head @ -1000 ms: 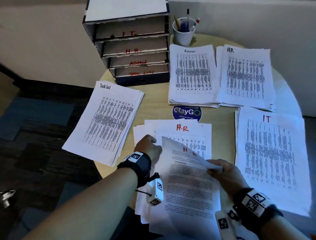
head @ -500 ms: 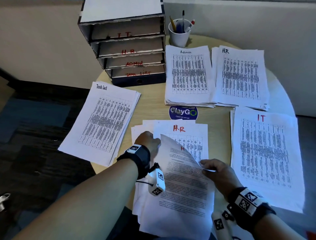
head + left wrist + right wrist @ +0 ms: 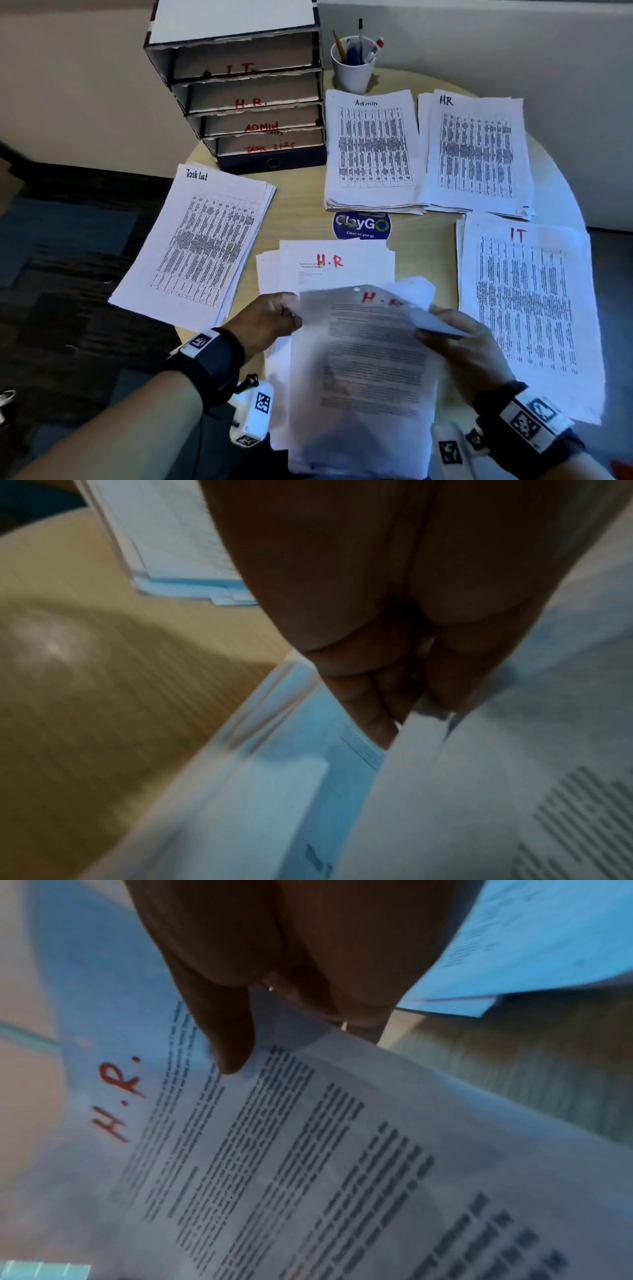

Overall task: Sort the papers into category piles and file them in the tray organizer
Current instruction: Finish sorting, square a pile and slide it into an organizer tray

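Both hands hold a sheaf of text sheets marked "H.R." (image 3: 363, 370) just above the loose stack (image 3: 329, 263) at the table's near edge. My left hand (image 3: 291, 313) grips the sheaf's upper left edge; in the left wrist view its fingers (image 3: 387, 696) curl round the paper edge. My right hand (image 3: 431, 329) pinches the upper right corner, where a sheet bends over; its thumb (image 3: 232, 1042) presses on the printed page (image 3: 274, 1150). The tray organizer (image 3: 246, 89) stands at the back left, with shelves marked I.T., H.R., ADMIN and TASK LIST.
Sorted piles lie around: Task List (image 3: 205, 246) at left, Admin (image 3: 373, 150) and HR (image 3: 476, 150) at the back, IT (image 3: 524, 308) at right. A white cup of pens (image 3: 354, 65) stands beside the organizer. A round blue sticker (image 3: 361, 226) marks the table's middle.
My left hand left the stack and took the sheaf's left edge. The table-printed H.R sheet no longer tops the stack; a text sheet marked H.R now shows there.
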{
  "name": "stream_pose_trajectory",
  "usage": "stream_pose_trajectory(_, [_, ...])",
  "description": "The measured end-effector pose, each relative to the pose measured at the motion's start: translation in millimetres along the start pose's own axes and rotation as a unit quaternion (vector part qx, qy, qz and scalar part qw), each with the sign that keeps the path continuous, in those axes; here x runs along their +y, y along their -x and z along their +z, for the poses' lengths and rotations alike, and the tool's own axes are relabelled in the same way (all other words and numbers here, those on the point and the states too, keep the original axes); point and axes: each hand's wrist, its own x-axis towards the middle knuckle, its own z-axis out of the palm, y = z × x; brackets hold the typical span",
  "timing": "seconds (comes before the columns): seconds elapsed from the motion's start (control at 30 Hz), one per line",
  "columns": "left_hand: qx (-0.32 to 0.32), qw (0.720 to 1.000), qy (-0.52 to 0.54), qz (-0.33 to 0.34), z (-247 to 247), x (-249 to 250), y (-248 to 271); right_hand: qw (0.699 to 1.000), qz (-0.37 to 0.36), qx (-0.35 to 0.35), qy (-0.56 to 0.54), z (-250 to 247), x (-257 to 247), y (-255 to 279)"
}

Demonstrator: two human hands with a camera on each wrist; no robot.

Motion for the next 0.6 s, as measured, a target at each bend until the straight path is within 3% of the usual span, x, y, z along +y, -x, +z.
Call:
stream_pose_trajectory(0.07, [-0.007, 0.994, -0.106, -0.014, -6, -1, -10, 0.998, -0.013, -0.01, 0.064, 3, 3, -1])
stream_pose_trajectory(0.1, [0.023, 0.985, -0.17, -0.018, -10, -2, -19, 0.998, -0.013, -0.014, 0.067, 4, 4, -1])
stream_pose_trajectory(0.2, [0.215, 0.936, -0.273, -0.053, -23, 1, -50, 0.999, 0.021, -0.001, -0.045, 1, 7, 2])
stream_pose_trajectory(0.23, [0.244, 0.92, -0.296, -0.075, -24, 3, -58, 0.997, 0.028, 0.013, -0.066, 1, 8, 4])
stream_pose_trajectory(0.37, [0.202, 0.893, -0.373, -0.149, -3, 11, -74, 0.998, 0.049, 0.042, -0.002, 2, 19, 15])
stream_pose_trajectory(0.6, [0.258, 0.917, -0.289, -0.099, 14, 5, -73, 0.995, 0.079, 0.051, 0.015, 12, 28, 22])
